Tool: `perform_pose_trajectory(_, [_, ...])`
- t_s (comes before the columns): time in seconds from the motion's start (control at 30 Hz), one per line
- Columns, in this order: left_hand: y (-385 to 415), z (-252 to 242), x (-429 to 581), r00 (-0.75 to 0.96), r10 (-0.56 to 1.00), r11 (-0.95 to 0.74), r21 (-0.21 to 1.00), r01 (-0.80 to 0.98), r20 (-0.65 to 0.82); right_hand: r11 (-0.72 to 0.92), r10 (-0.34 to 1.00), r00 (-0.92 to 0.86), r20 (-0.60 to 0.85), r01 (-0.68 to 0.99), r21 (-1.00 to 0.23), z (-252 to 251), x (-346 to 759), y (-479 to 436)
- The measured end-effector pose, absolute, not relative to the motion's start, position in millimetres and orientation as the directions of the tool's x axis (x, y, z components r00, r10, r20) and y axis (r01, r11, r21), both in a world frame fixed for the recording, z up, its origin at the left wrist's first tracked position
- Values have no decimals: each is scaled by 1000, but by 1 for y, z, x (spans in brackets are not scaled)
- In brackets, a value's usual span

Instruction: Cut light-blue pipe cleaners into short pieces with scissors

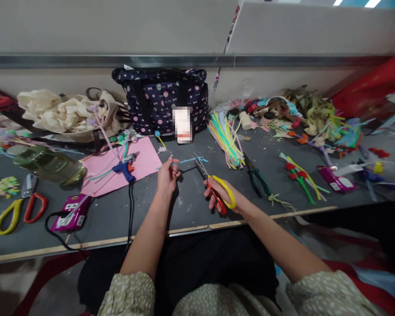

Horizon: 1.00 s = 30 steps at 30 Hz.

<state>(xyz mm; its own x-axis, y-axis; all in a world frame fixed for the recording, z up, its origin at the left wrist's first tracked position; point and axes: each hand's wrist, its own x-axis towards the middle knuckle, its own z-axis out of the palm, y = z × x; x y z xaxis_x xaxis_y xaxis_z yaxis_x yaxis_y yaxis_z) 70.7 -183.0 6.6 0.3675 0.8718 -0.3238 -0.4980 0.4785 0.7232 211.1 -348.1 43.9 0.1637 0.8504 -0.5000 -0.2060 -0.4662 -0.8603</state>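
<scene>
You work under even, fairly bright overhead light, and two ceiling lamps (370,3) glare at the top right corner. Your left hand (166,175) throws a soft shadow just to its right on the grey tabletop (191,206). The wide lens bows the tabletop's front edge and stretches both ends, which look soft. A tag (182,126) on the bag (158,101) is pixelated.

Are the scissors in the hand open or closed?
Open. The scissors in the right hand have their two blades spread apart, tips by the blue pipe cleaner that the left hand pinches.
</scene>
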Motion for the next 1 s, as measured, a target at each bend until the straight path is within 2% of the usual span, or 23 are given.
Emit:
perform_pose_trajectory(0.2, [-186,9,72,374,869,482,720,-499,-323,-428,874,162,-458,-190,-883,32,212,-347])
perform_pose_trajectory(1.0, [-188,4,76,382,865,487,730,-480,-325,-440,851,216,-479,-207,-874,41,209,-347])
